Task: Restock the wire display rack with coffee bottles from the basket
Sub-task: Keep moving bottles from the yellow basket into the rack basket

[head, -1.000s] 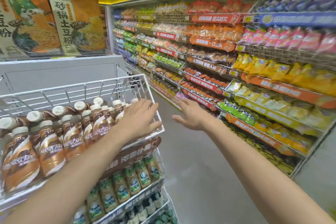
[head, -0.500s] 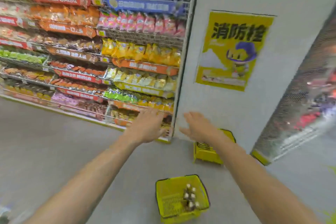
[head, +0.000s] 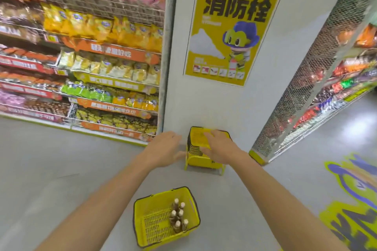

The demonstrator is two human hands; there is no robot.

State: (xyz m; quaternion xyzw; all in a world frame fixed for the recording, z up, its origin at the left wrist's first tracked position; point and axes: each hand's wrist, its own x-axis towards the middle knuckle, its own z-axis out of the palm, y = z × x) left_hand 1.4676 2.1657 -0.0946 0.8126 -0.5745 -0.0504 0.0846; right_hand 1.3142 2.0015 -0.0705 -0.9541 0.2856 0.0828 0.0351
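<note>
a: any writing to read?
b: the yellow poster (head: 232, 26) on the white wall says 消防栓 in big black letters, over a cartoon figure in a purple hat. the small print and the row of pictures at its foot are too fine to read. the orange strips on the snack shelves (head: 91, 57) carry white characters, all blurred. a purple and yellow graphic (head: 350, 199) on the floor runs out of the picture at the right.
a: and the bottles?
b: the bottles (head: 178, 217) stand upright, pale caps up, bunched in the right half of the yellow basket (head: 142, 228) on the floor, low between the forearms. their labels can't be read.
a: hands?
b: the left hand (head: 163, 149) and the right hand (head: 218, 146) both reach forward with loose, spread fingers and hold nothing. the right one lies over a stack (head: 195, 158) of yellow baskets by the wall; whether it touches, i can't tell.
a: what's changed?
b: a second ago the left hand was at the rack, whose bottles read nescafe; the rack has gone from view. half a second ago the basket sat at the bottom edge; now it's higher and larger, and so is the poster.
</note>
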